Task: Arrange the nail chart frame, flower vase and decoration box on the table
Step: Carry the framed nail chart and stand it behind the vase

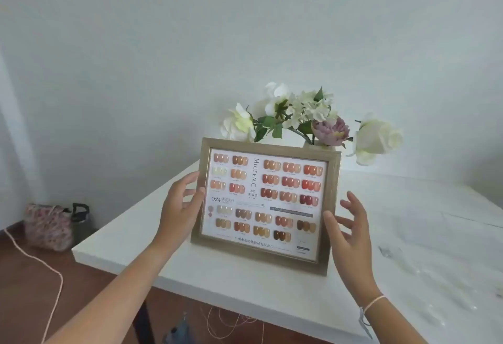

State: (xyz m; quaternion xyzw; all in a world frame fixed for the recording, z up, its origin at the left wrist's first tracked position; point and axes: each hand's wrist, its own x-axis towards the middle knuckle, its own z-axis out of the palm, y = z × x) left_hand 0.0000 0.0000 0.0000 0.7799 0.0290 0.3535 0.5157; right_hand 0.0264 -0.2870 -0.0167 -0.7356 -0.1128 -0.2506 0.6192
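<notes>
The nail chart frame (268, 204), gold-rimmed with rows of nail colour samples, stands upright and tilted slightly back on the white table (408, 234), near its left corner. My left hand (181, 207) grips the frame's left edge, with the thumb on the front. My right hand (349, 230) hovers at the frame's right edge with fingers spread, and only the thumb is near the rim. Directly behind the frame stands the flower vase (319, 145). Only its white top shows, under white and mauve flowers (299, 117).
The table's left edge (130, 223) runs diagonally, and a white wall stands close behind. On the wooden floor at the left sit a floral bag (49, 226) and a dark bottle (81, 221). A pale cord (54, 275) trails across the floor. Faint clear bits (389, 251) lie on the table's right side.
</notes>
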